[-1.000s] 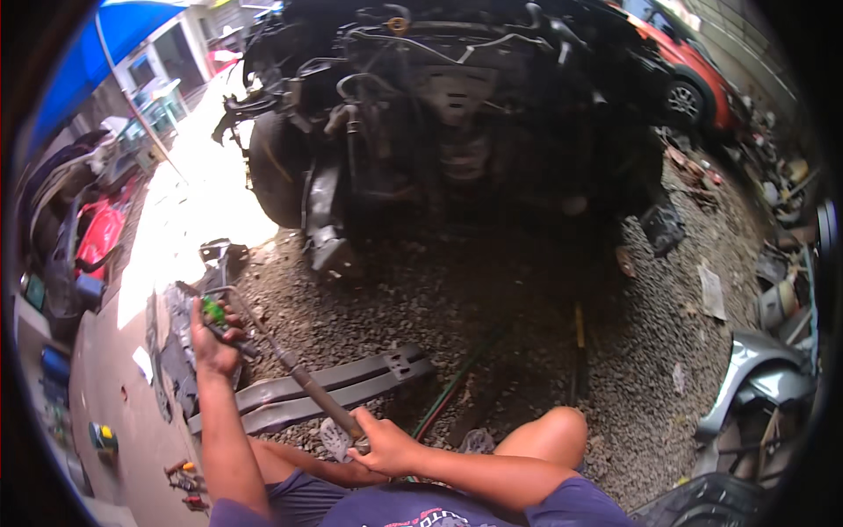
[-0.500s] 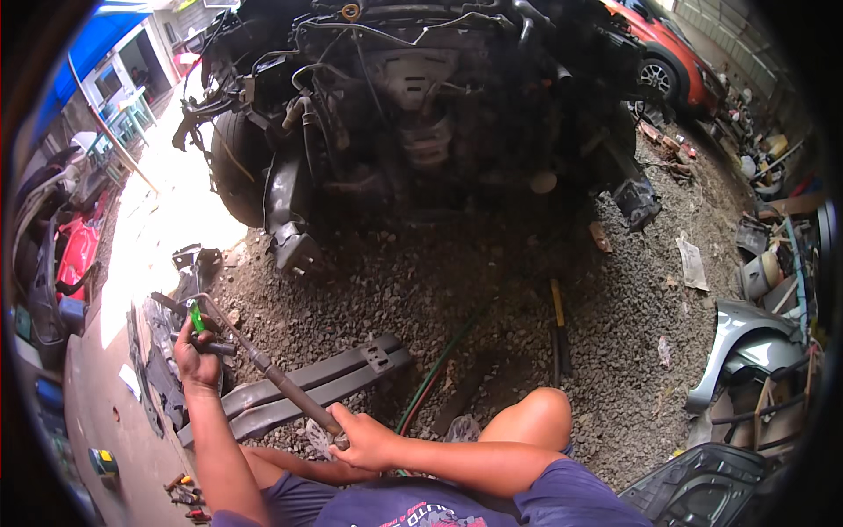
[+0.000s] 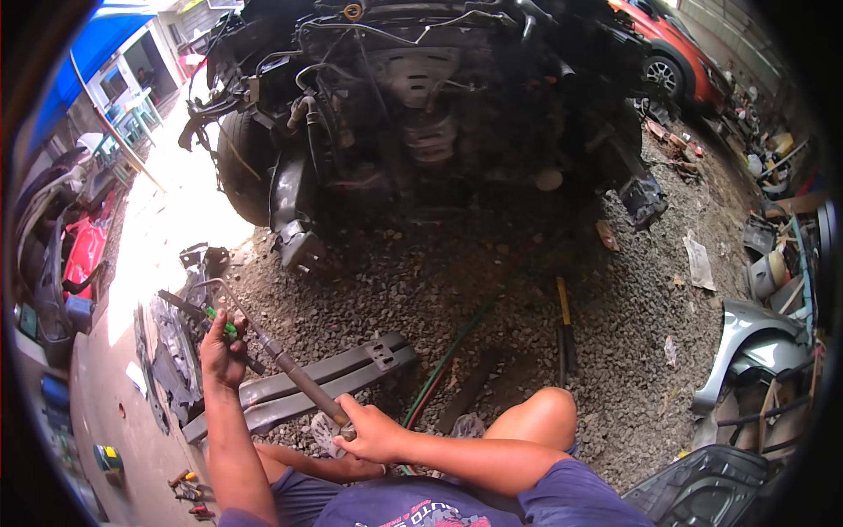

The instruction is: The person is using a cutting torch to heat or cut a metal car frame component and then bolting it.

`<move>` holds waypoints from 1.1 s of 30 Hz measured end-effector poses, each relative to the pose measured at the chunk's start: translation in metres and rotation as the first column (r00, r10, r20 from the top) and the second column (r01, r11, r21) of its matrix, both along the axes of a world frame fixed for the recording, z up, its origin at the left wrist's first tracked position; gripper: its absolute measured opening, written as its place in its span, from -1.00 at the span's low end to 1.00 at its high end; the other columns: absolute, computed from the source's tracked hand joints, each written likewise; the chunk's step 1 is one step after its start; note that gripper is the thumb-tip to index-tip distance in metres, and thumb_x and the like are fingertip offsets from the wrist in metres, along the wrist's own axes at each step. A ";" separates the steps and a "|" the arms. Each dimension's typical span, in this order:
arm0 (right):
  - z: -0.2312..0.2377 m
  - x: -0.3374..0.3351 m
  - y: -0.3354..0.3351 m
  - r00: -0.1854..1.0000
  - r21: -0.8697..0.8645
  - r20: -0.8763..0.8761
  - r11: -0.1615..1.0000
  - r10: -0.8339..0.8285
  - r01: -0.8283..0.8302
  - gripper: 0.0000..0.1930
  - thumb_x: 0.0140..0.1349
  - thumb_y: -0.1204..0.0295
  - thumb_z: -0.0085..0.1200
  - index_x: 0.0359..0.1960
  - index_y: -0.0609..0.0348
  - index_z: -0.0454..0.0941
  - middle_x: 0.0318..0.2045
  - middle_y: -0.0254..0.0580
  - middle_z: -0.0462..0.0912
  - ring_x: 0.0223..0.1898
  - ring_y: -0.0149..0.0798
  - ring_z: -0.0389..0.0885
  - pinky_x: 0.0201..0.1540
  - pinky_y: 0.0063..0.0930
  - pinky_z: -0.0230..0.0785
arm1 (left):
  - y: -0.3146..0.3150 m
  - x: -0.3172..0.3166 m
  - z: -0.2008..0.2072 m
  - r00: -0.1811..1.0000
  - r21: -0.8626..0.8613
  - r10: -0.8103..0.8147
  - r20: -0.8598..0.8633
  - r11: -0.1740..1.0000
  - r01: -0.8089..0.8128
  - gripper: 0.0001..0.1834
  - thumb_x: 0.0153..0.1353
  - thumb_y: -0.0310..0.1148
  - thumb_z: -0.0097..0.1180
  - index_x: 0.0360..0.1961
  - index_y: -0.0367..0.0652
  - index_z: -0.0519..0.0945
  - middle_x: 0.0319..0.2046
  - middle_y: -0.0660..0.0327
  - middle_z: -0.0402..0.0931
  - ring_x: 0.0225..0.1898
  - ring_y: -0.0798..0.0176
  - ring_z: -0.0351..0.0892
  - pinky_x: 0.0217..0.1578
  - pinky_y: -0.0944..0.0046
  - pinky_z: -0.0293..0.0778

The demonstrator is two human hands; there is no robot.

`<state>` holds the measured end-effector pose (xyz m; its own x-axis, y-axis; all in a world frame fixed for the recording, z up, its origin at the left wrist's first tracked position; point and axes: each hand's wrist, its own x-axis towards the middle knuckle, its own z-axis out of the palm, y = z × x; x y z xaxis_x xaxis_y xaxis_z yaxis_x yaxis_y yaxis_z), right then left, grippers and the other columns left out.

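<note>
My right hand (image 3: 373, 430) is closed around the rear of a gas torch (image 3: 303, 382), near my lap. The torch slants up and left, and its thin bent tip ends just above my left hand (image 3: 225, 353). Pinched in my left fingers is a green lighter (image 3: 226, 327), a little below the torch tip; no flame shows. A dark bar (image 3: 183, 305) passes behind the left hand, and I cannot tell whether that hand grips it. Beyond the torch lies a grey metal beam (image 3: 356, 367) on the gravel.
A stripped car front (image 3: 421, 114) stands ahead. Green and red hoses (image 3: 436, 373) run across the gravel beside a yellow-and-black handled tool (image 3: 564, 321). A silver fender (image 3: 738, 347) rests at right; hand tools (image 3: 186, 487) lie at lower left. Dark scrap parts (image 3: 171, 360) flank my left hand.
My left hand has moved right and turned, and the lighter now tilts differently in its fingers. The torch has shifted slightly right with my right hand. The whole view has moved a little.
</note>
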<state>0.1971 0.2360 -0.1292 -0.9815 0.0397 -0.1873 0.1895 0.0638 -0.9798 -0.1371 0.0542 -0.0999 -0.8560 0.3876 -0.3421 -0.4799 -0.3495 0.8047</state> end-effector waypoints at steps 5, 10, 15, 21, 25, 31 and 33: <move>-0.012 0.002 -0.005 0.997 0.037 -0.076 0.999 -0.032 0.035 -0.40 0.34 0.31 0.44 0.22 0.27 0.32 -0.19 0.38 0.73 -0.08 0.44 0.77 -0.07 0.12 0.57 | 0.010 0.009 0.022 0.997 0.041 0.083 -0.011 0.996 -0.082 -0.55 0.66 0.07 0.13 0.27 -0.02 0.59 -0.27 0.34 0.53 -0.42 0.48 0.50 -0.64 0.57 0.30; 0.012 0.002 0.000 0.999 0.066 0.041 0.998 0.008 -0.011 -0.35 0.33 0.28 0.46 0.29 0.28 0.36 -0.11 0.34 0.77 -0.05 0.36 0.83 0.01 0.06 0.64 | -0.011 -0.022 0.016 0.986 0.111 0.162 -0.030 0.981 -0.158 -0.82 0.62 -0.22 0.17 0.00 -0.09 0.62 -0.28 0.28 0.56 -0.33 0.37 0.58 -0.61 0.46 0.29; 0.031 0.003 -0.002 0.988 -0.036 0.147 0.998 0.053 -0.048 -0.36 0.33 0.28 0.47 0.27 0.30 0.38 -0.17 0.22 0.77 -0.06 0.19 0.86 0.02 0.02 0.65 | -0.020 -0.023 0.029 0.991 0.328 0.124 0.041 0.936 -0.131 -0.84 0.62 -0.31 0.12 0.11 -0.02 0.61 -0.14 0.21 0.59 -0.29 0.41 0.56 -0.55 0.55 0.34; 0.013 0.001 -0.007 0.996 -0.018 0.084 0.999 0.039 -0.037 -0.41 0.36 0.32 0.47 0.25 0.26 0.39 -0.24 -0.02 0.75 -0.25 -0.16 0.82 -0.18 -0.18 0.66 | -0.033 -0.023 0.032 0.996 0.385 0.082 -0.021 0.921 -0.068 -0.52 0.65 -0.42 0.05 0.45 0.38 0.58 -0.11 0.22 0.58 -0.27 0.48 0.54 -0.48 0.58 0.40; 0.006 0.000 -0.007 0.998 0.006 0.041 0.999 0.049 -0.049 -0.44 0.38 0.35 0.47 0.25 0.24 0.39 -0.24 -0.13 0.74 -0.37 -0.33 0.78 -0.31 -0.29 0.67 | -0.038 -0.025 0.026 0.997 0.380 0.070 0.039 0.921 -0.080 -0.63 0.67 -0.33 0.10 0.38 0.33 0.63 -0.16 0.25 0.59 -0.31 0.47 0.53 -0.49 0.57 0.41; -0.002 0.000 -0.007 1.000 0.012 0.009 1.000 0.028 -0.028 -0.44 0.39 0.38 0.45 0.27 0.25 0.38 -0.26 -0.16 0.75 -0.42 -0.35 0.78 -0.33 -0.32 0.66 | -0.027 -0.018 0.015 0.989 0.272 0.136 0.052 0.951 -0.145 -0.74 0.65 -0.34 0.11 0.26 0.22 0.60 -0.14 0.25 0.61 -0.19 0.29 0.72 -0.50 0.49 0.44; -0.005 -0.001 -0.009 1.000 0.016 0.005 1.000 0.026 -0.026 -0.44 0.39 0.39 0.45 0.27 0.25 0.38 -0.26 -0.16 0.75 -0.43 -0.35 0.77 -0.35 -0.32 0.66 | -0.027 -0.020 0.012 0.978 0.267 0.193 0.079 0.941 -0.208 -0.72 0.62 -0.43 0.08 0.22 0.20 0.59 -0.12 0.21 0.61 -0.13 0.21 0.77 -0.52 0.46 0.45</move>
